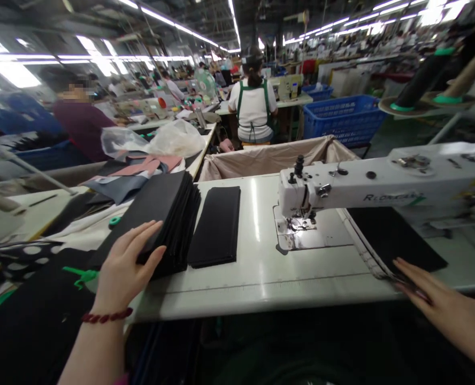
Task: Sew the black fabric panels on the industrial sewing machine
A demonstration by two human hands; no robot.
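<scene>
My left hand (127, 262) lies with fingers apart over the near edge of a tall stack of black panels (153, 206). Its thumb points right, along the stack's side. A lower, narrower pile of black strips (215, 227) lies just right of that stack. At the right, my right hand (434, 297) is at the near corner of another pile of black panels (393, 238), some fingers on top and the lower ones at its edge. This pile has light-coloured edges and lies partly beneath the arm of the white sewing machine (342, 187).
Thread cones (422, 80) stand at the upper right. A beige cloth-lined bin (261, 160) adjoins the table's far side. Fabric scraps (141, 168) and a clear plastic bag (173, 139) lie at left. Beyond are a blue basket (342, 120) and a seated person (255, 109).
</scene>
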